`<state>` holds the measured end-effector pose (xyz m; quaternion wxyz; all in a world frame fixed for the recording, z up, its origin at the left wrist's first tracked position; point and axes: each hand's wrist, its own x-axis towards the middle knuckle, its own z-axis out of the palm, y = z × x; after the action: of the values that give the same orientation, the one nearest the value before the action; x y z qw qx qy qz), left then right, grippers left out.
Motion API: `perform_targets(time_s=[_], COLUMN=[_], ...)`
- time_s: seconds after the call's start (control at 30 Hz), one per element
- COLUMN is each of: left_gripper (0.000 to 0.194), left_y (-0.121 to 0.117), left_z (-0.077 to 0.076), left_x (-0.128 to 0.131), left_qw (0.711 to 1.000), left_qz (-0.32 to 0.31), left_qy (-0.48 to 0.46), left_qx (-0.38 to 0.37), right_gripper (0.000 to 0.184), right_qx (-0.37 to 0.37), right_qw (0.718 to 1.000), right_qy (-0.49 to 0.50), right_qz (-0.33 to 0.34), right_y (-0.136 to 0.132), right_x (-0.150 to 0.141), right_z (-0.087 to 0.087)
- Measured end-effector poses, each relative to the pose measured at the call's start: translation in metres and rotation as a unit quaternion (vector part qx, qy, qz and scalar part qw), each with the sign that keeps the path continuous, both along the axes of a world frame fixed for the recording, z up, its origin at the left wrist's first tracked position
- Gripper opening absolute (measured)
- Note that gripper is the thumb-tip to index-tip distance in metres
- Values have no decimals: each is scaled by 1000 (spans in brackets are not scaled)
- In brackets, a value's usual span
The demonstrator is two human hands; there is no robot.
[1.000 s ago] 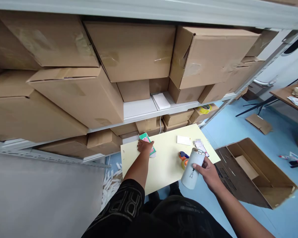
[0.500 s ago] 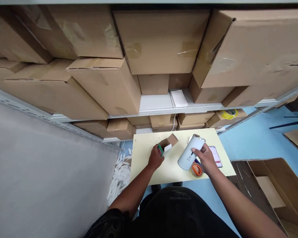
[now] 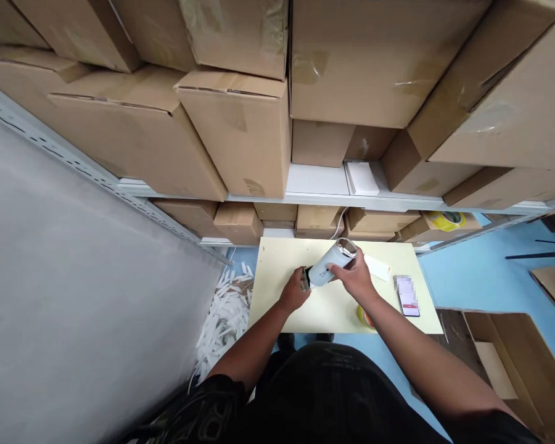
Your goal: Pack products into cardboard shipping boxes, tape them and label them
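My right hand (image 3: 354, 277) is wrapped round a light-blue tumbler (image 3: 326, 268) with a shiny metal rim and small dark lettering. The tumbler leans, with its rim toward the upper right and its lower end at my left hand (image 3: 296, 290). That hand is closed on a small open carton (image 3: 306, 279) with a green edge, mostly covered by the tumbler and my fingers. Whether the tumbler's lower end sits inside the carton or only against it, I cannot tell. Both hands are above the pale yellow table (image 3: 277, 259).
On the table's right lie a white slip (image 3: 377, 268), a phone (image 3: 407, 296) and a yellow tape roll (image 3: 364, 317), partly behind my forearm. Shelves of cardboard boxes (image 3: 240, 135) rise ahead. White scraps (image 3: 222, 320) cover the floor at left; an open carton (image 3: 513, 357) stands at right.
The tumbler has moved left from above the tape to the carton in my left hand. The carton's brown flap is now hidden. My view has shifted, and the white slip is uncovered.
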<state>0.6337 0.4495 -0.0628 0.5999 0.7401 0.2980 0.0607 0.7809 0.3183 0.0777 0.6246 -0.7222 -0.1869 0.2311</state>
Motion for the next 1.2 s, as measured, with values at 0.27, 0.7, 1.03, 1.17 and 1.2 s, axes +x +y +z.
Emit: perform_targets(time_s=[0.27, 0.7, 1.03, 1.17, 1.2], left_gripper=[84, 85, 80, 80, 80], left_y=[4, 8, 4, 2, 2], left_z=[-15, -28, -27, -29, -29], left_x=[-1, 2, 8, 9, 9], left_qw=[996, 991, 989, 990, 990], left_qz=[-36, -44, -67, -70, -67], left_qy=[-4, -73, -63, -51, -49], left_qx=[77, 101, 119, 113, 115], right_gripper=[84, 63, 53, 54, 54], right_qx=[-23, -79, -153, -187, -195], right_qw=[996, 949, 887, 855, 846], right_qy=[-88, -269, -388, -431, -440], right_qz=[-1, 142, 196, 218, 228], right_y=[-4, -23, -13, -16, -16], right_x=[0, -17, -3, -1, -1], right_z=[-18, -3, -43, -42, -41])
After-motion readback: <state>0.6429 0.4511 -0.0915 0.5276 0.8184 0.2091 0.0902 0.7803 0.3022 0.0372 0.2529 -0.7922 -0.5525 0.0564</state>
